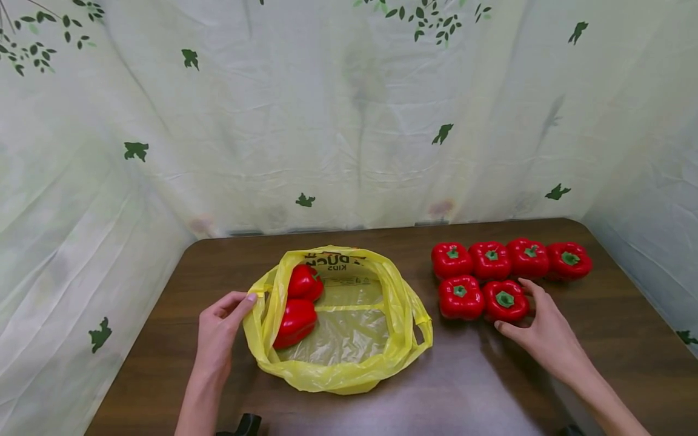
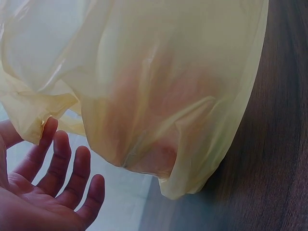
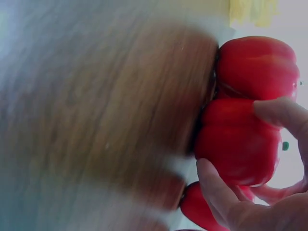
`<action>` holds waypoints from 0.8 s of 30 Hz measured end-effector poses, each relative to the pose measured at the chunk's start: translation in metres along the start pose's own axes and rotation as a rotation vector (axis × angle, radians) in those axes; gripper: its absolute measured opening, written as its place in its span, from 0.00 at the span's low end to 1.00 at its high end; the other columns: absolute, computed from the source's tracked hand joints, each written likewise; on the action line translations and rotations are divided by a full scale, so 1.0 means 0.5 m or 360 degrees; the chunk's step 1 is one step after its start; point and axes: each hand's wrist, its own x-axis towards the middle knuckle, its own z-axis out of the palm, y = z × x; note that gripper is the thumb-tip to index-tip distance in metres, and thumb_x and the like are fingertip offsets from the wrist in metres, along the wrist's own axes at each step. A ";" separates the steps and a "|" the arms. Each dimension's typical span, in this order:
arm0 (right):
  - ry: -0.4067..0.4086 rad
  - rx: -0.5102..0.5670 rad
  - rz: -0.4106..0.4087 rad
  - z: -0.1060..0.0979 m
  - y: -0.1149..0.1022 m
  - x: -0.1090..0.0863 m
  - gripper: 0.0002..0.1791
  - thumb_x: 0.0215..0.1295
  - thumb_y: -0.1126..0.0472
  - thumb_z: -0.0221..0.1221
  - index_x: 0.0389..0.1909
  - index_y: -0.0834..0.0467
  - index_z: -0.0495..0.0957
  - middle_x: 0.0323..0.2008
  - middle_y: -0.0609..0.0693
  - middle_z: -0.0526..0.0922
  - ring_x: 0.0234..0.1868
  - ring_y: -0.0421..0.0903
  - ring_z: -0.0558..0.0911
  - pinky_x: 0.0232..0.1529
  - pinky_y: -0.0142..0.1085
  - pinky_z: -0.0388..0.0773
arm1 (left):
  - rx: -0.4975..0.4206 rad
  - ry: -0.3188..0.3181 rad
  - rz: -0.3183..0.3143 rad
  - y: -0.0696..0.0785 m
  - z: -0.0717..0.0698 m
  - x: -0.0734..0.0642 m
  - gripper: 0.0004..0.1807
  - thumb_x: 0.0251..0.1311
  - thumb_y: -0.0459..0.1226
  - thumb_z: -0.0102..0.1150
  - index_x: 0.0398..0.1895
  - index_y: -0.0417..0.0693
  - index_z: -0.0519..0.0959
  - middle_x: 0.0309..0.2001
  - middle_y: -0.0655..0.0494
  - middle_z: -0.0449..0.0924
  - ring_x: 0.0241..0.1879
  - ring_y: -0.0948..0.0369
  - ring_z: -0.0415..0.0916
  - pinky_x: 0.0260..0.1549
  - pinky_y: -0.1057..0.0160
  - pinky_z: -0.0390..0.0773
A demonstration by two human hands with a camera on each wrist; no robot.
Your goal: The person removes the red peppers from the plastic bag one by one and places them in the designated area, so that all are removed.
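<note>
Left hand: thumb and forefinger pinch the left side of a yellow plastic bag, other fingers loose, apparently to keep its mouth wide, with two red peppers inside against that wall. Right hand: thumb and fingers curl round the right-hand front pepper, whose outer side gives finger room while a neighbouring pepper crowds the other. Beyond: a narrow strip of tabletop parts bag from peppers, four more peppers line up short of the far table edge, and a printed curtain backs all
</note>
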 end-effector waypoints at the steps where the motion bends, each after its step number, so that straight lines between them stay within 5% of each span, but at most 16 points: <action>1: -0.0010 0.0001 0.0003 0.000 -0.002 0.000 0.53 0.55 0.52 0.72 0.71 0.69 0.51 0.62 0.72 0.62 0.60 0.68 0.66 0.52 0.67 0.66 | 0.0002 0.0001 0.0002 0.000 0.000 0.000 0.19 0.66 0.46 0.62 0.45 0.36 0.81 0.39 0.57 0.79 0.45 0.55 0.68 0.46 0.66 0.70; 14: -0.0012 0.0002 0.0020 0.002 -0.010 0.002 0.54 0.57 0.49 0.71 0.72 0.70 0.49 0.63 0.73 0.61 0.59 0.68 0.65 0.52 0.67 0.66 | 0.0006 0.0006 0.0017 -0.002 -0.002 0.000 0.19 0.66 0.46 0.62 0.45 0.36 0.81 0.39 0.57 0.79 0.44 0.55 0.69 0.46 0.65 0.70; 24: 0.0199 -0.0006 -0.0220 -0.025 -0.065 -0.008 0.50 0.55 0.50 0.72 0.71 0.66 0.56 0.64 0.66 0.65 0.59 0.65 0.67 0.49 0.65 0.67 | -0.0038 0.0022 0.0020 0.005 -0.006 -0.002 0.18 0.65 0.45 0.62 0.44 0.37 0.82 0.38 0.57 0.79 0.44 0.55 0.69 0.45 0.66 0.70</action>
